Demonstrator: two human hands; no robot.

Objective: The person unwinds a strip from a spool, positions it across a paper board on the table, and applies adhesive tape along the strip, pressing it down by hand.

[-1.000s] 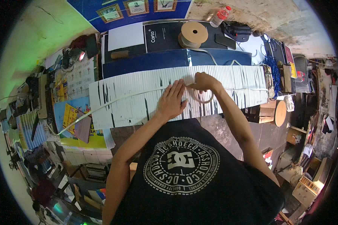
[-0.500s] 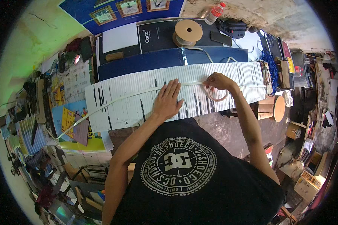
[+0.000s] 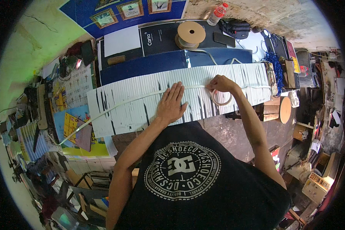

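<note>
A wide row of narrow white strips (image 3: 138, 115), with dark gaps here and there, spans the bench in front of me. Across them runs a long pale flat band (image 3: 130, 97), trailing off past their left end. My left hand (image 3: 172, 104) lies flat over the strips, fingers stretched out, the fingertips at the band. To its right, my right hand (image 3: 221, 83) is closed with the fingers pinched together at the band. A thin pale ring-shaped roll of tape (image 3: 220, 104) hangs under those fingers; the exact grip on it is partly hidden.
Behind the strips lie a dark blue board (image 3: 142, 69), a cardboard-sided spool (image 3: 191, 32) and a black phone (image 3: 224, 39). A bottle with a red cap (image 3: 217, 14) stands at the back. Blue cords (image 3: 274, 71) hang at right, near a round wooden stool (image 3: 285, 110).
Both hands stay in nearly the same place. The ring-shaped roll has shifted slightly under my right hand, and the view has moved a little.
</note>
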